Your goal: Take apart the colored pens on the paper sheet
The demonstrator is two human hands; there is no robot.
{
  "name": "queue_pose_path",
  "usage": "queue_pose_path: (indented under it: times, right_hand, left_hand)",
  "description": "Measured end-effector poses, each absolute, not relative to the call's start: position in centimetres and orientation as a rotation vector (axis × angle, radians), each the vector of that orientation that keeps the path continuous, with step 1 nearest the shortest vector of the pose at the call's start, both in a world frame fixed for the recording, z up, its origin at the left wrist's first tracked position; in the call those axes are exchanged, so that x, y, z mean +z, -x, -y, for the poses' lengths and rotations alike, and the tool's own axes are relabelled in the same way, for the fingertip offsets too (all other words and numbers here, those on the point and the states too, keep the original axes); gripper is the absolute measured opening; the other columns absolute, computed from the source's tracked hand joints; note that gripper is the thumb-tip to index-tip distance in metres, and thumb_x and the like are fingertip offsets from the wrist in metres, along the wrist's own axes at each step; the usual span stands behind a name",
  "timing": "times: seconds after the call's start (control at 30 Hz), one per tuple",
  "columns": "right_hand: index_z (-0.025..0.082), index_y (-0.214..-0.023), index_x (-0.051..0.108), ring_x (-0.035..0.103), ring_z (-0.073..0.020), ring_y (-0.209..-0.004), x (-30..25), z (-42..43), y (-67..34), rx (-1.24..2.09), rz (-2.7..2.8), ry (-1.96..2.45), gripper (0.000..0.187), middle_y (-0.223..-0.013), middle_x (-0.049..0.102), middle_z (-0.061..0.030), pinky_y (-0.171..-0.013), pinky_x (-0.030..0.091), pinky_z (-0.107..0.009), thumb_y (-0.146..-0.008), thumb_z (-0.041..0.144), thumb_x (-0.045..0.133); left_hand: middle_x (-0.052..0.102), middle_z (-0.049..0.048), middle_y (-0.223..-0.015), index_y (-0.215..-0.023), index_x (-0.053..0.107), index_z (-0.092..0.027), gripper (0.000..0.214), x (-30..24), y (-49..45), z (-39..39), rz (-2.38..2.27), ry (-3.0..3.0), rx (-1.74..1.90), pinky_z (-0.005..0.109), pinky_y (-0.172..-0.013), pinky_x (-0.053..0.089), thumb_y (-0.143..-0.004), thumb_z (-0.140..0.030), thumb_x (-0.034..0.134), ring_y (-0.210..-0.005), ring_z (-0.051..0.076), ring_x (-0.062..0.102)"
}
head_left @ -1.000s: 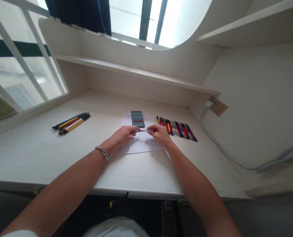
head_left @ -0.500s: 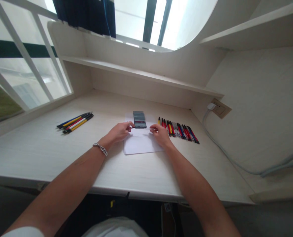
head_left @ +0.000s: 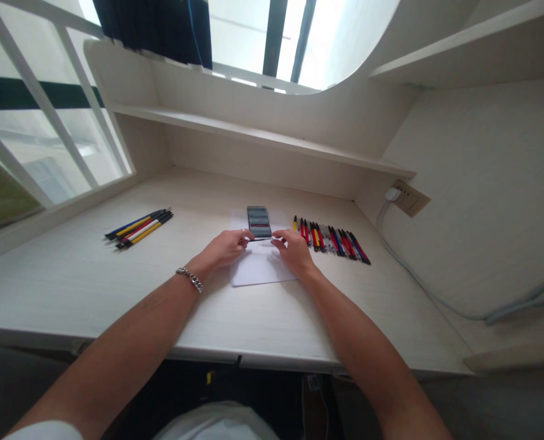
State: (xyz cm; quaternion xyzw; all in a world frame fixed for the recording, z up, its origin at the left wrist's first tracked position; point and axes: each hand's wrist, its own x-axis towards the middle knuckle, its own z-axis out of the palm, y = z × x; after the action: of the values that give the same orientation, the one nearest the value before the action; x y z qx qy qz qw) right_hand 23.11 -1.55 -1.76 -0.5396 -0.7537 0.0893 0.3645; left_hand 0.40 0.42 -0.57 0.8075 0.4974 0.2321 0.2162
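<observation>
My left hand (head_left: 233, 245) pinches one end of a thin dark pen part (head_left: 259, 239) between thumb and fingers. At its other end, the fingertips of my right hand (head_left: 294, 249) are closed on it. It lies nearly level just above white paper (head_left: 258, 272), and I cannot make out exactly which part it is. Right behind it, a phone-like dark slab with a striped grey face (head_left: 258, 221) rests on the paper. A row of pens and pen pieces (head_left: 331, 239) in red, yellow, blue, black and clear lies to the right of my right hand.
On the left side of the desk (head_left: 198, 195) lies a bundle of several pens (head_left: 140, 228). A shelf (head_left: 263, 138) runs along the back. A plug and socket (head_left: 408, 197) sit on the right wall, with a grey cable (head_left: 419, 289) hanging down.
My hands have come closer together, the right one moving left and the left one slightly right. The dark piece now spans the space between their fingertips.
</observation>
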Motion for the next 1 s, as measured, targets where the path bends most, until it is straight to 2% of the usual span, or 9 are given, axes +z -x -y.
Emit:
queue_pose_path:
  times: [0.13, 0.33, 0.77, 1.0]
  right_hand:
    - [0.021, -0.092, 0.074, 0.062, -0.0203, -0.093, -1.2, 1.8, -23.0, 0.201, 2.008, 1.391, 0.017, -0.097, 0.072, -0.0062, -0.087, 0.046, -0.031, -0.092, 0.015, 0.058]
    - [0.019, -0.091, 0.072, 0.063, -0.0206, -0.093, -1.2, 1.5, -24.0, 0.202, 1.965, 1.482, 0.018, -0.096, 0.072, -0.0068, -0.085, 0.045, -0.031, -0.093, 0.015, 0.055]
    - [0.022, -0.098, 0.073, 0.060, -0.0230, -0.095, -2.5, 2.0, -22.6, 0.090, 2.090, 1.661, 0.018, -0.101, 0.067, -0.0104, -0.078, 0.044, -0.031, -0.095, 0.019, 0.056]
    - [0.022, -0.106, 0.073, 0.061, -0.0212, -0.100, -1.0, 2.3, -23.1, 0.136, 2.013, 1.428, 0.019, -0.109, 0.069, -0.0089, -0.089, 0.046, -0.032, -0.097, 0.021, 0.056]
  left_hand:
    - [0.074, 0.0048, -0.085, -0.112, 0.073, -0.023, 0.036, -1.1, -0.4, -0.6, -1.361, -2.247, 0.648, 0.026, -0.069, 0.044, -0.084, -0.021, 0.051, -0.076, 0.018, 0.064]
    - [0.074, 0.0052, -0.086, -0.109, 0.073, -0.023, 0.034, -1.0, 0.3, -1.1, -1.445, -2.234, 0.641, 0.027, -0.069, 0.043, -0.082, -0.020, 0.053, -0.078, 0.019, 0.064]
    - [0.075, 0.0048, -0.089, -0.109, 0.073, -0.022, 0.034, -1.1, 0.1, -1.1, -1.403, -2.218, 0.666, 0.026, -0.071, 0.044, -0.081, -0.017, 0.053, -0.079, 0.019, 0.065]
    - [0.074, 0.0041, -0.085, -0.111, 0.073, -0.022, 0.035, -1.4, -0.6, -0.7, -1.343, -2.240, 0.675, 0.026, -0.070, 0.045, -0.082, -0.018, 0.053, -0.076, 0.018, 0.064]
